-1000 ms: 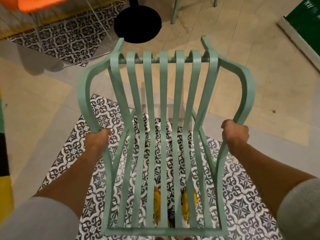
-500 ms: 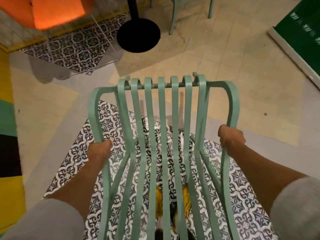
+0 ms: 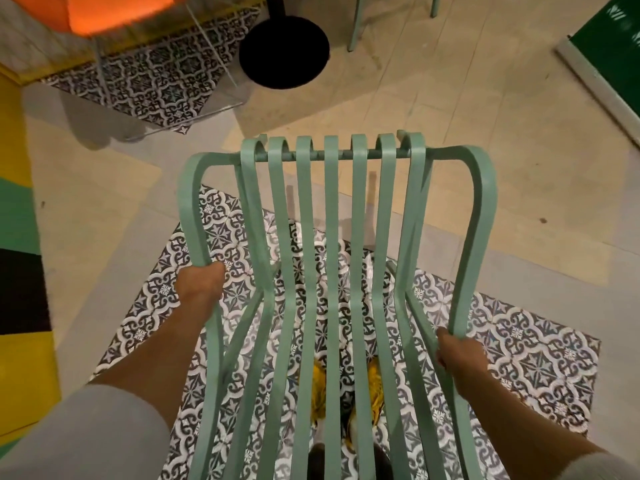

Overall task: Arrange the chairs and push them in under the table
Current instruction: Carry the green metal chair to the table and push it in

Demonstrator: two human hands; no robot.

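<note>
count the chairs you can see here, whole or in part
3. The green slatted chair held at both arms by the left hand and right hand; an orange chair top left; green chair legs at the top edge. Others may be out of frame.

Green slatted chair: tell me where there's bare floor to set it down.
Bare beige floor lies ahead of the green slatted chair, between it and the black round table base. More lies right, toward the green panel. It is crowded upper left, by the orange chair and its wire legs. Left hand and right hand grip the armrests.
</note>
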